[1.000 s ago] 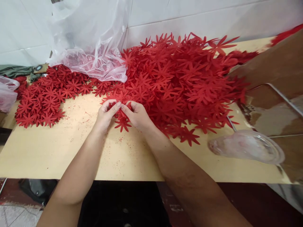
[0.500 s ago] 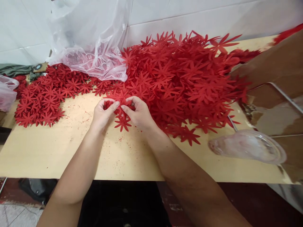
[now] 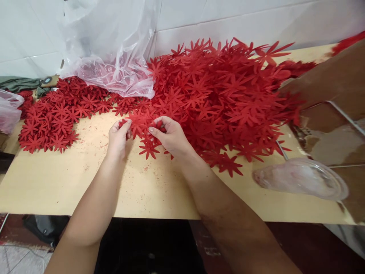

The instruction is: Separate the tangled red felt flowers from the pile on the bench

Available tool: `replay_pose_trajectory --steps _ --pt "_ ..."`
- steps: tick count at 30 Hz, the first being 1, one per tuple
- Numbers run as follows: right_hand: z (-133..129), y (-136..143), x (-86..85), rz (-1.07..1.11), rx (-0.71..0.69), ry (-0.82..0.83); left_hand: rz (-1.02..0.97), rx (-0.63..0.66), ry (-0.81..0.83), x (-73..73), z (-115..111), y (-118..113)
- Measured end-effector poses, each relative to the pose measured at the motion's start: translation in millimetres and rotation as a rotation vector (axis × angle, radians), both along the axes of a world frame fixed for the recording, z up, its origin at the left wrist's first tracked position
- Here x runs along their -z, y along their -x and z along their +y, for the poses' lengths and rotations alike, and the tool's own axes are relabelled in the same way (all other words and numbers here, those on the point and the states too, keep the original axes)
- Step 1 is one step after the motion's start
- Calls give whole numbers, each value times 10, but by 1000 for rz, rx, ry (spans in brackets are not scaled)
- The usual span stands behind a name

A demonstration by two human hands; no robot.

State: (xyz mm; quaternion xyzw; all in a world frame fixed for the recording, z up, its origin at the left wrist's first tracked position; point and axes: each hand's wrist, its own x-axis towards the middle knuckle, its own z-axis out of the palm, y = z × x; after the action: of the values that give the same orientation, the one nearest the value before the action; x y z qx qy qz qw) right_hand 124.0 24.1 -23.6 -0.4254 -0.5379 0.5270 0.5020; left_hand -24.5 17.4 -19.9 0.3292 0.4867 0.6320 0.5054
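My left hand (image 3: 116,137) is closed, thumb against fingers, on a red fabric flower cutout that shows only in part. A short gap to the right, my right hand (image 3: 172,136) pinches another red fabric flower between thumb and fingers, most of it covered by the hand. Just behind and between them is a flat red flower (image 3: 138,123) with long narrow petals. Below the right hand a separate flower (image 3: 148,148) lies on the tabletop. A big loose heap of the same red flowers (image 3: 219,95) rises close behind and right of my right hand.
A lower pile of red flowers (image 3: 51,120) spreads across the table's left side. Behind it a clear plastic bag (image 3: 114,72) leans on the tiled wall. On the right are a clear plastic cup (image 3: 302,179) lying tilted and brown cardboard (image 3: 333,91). Red crumbs dot the wooden tabletop (image 3: 94,163).
My hands have drawn apart; the left one moved left with red petals in its fingers. The right hand stays nearly in place, still pinching a flower.
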Motion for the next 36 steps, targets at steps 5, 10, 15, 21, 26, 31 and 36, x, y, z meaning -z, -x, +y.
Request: replay_pose_trajectory --steps 5,10,15,21,26,31,36 --pt "78 -104 38 58 115 3 -32 -61 53 -16 55 119" --pt "112 -112 88 190 71 69 82 -26 -14 15 60 59" --pt "101 -77 78 178 78 91 111 -113 -46 15 48 72" --pt "49 -54 0 55 111 115 158 -30 -109 -22 6 29" --pt "3 4 -35 39 53 66 183 208 -119 -53 -94 -191" --pt "-63 62 -84 36 -155 93 197 120 -56 -6 -85 -191" --pt "-38 2 -73 39 -138 107 172 -18 -1 28 -1 -88"
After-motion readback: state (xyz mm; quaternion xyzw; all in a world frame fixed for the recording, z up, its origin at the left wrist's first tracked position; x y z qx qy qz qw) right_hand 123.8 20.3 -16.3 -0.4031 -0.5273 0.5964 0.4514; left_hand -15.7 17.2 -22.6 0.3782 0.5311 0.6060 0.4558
